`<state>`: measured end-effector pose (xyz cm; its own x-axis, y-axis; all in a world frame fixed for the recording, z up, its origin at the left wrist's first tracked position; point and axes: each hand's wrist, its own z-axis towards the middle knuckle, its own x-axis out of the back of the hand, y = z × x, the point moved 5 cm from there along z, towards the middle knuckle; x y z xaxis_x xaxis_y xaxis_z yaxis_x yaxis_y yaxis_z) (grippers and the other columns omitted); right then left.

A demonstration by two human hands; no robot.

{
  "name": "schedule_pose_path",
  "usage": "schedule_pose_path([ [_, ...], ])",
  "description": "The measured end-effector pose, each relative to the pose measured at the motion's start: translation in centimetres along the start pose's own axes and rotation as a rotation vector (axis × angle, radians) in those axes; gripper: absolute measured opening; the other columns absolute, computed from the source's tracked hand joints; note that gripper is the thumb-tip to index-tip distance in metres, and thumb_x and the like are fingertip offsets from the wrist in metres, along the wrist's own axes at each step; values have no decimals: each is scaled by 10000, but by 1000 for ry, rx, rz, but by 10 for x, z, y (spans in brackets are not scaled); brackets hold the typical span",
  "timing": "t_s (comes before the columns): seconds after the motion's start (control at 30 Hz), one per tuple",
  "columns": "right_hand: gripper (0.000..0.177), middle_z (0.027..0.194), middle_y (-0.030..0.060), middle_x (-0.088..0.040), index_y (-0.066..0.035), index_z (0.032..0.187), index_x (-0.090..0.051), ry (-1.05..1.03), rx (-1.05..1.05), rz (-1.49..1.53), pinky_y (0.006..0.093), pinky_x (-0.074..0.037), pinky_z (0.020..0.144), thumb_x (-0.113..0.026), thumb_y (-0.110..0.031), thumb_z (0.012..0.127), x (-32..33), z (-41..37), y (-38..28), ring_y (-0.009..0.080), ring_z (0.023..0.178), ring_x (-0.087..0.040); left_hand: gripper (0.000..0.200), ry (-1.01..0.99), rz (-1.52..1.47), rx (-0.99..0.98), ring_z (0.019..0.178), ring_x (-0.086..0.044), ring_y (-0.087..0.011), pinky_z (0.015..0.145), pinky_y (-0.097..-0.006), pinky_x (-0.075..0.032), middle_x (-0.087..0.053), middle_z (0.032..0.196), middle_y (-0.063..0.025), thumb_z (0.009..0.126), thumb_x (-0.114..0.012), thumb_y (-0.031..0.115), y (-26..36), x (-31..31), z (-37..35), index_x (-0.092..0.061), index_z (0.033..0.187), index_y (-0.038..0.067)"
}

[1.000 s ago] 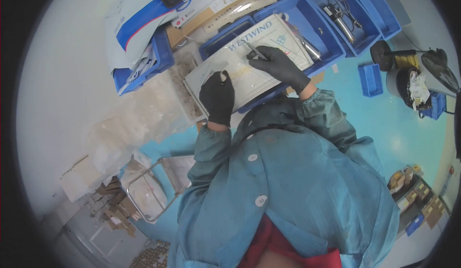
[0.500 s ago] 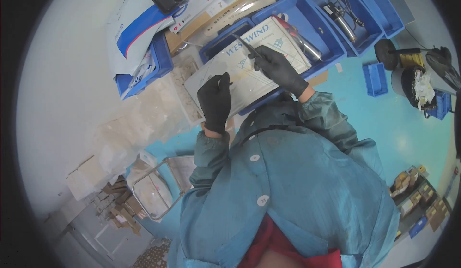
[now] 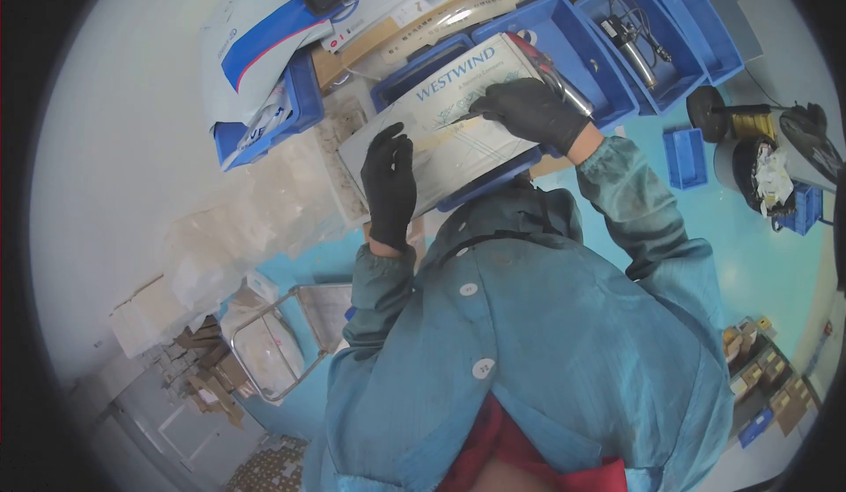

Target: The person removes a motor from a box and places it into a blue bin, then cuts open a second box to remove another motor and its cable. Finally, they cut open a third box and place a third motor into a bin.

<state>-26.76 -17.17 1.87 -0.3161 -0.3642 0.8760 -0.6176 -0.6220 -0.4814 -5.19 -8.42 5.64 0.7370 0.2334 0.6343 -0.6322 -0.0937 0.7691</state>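
Before me a white WESTWIND cardboard box (image 3: 458, 78) lies tilted across the blue bins, with a strip of yellowish tape (image 3: 432, 142) on its top. My right hand (image 3: 533, 111), black-gloved, is closed around a slim dark pointed tool (image 3: 458, 120). Its tip is low over the box top, close to the tape. My left hand (image 3: 389, 184), also black-gloved, is at the left part of the box, fingers loosely apart and pointing away from me. Nothing shows between them.
Blue bins (image 3: 608, 96) line the bench behind the box, one holding a metal cylinder with a cable (image 3: 630, 51). A white and blue bag (image 3: 256, 60) leans at the left. On the floor are a wire-framed cart (image 3: 291, 294) and a small blue bin (image 3: 686, 157).
My right hand has moved right and turned, bringing the tool's tip down toward the tape. My left hand has loosened from a fist and shifted slightly left.
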Motion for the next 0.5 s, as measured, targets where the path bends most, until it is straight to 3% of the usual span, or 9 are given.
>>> schedule_pose_path([
  [0.1,271,898,32,-698,-189,1156,-707,-2,75,-57,410,-530,589,-556,-92,953,0,3,-1,293,747,-661,321,-114,-113,298,1099,-643,-346,999,-453,-512,-686,1196,-132,982,-515,287,-10,-6,2,-701,1120,63],
  [0.2,275,898,18,-686,-226,1158,-701,-10,81,-57,426,-525,598,-518,-132,976,3,5,-3,288,751,-655,308,-115,-118,321,984,-667,-334,925,-403,-551,-705,1080,-155,968,-509,275,-6,-8,4,-703,985,36],
  [0.3,300,924,32,-703,-189,1160,-710,-36,66,-49,408,-540,625,-514,-77,961,5,5,-4,292,767,-663,321,-109,-184,340,932,-679,-323,860,-364,-551,-703,1068,-164,955,-520,265,-1,-8,4,-701,1011,6],
  [0.4,308,963,49,-715,-184,1192,-706,-61,29,23,400,-546,679,-548,-70,955,6,7,-4,291,819,-661,317,-122,-126,349,1010,-655,-325,941,-397,-527,-699,1135,-145,966,-527,284,-5,-10,6,-714,1014,33],
  [0.5,289,1044,76,-733,-154,1164,-723,-88,5,61,389,-556,723,-578,-48,937,8,10,-5,299,870,-678,267,-128,-90,296,996,-656,-319,936,-392,-532,-710,1104,-128,967,-542,268,-5,-9,9,-700,984,54],
])
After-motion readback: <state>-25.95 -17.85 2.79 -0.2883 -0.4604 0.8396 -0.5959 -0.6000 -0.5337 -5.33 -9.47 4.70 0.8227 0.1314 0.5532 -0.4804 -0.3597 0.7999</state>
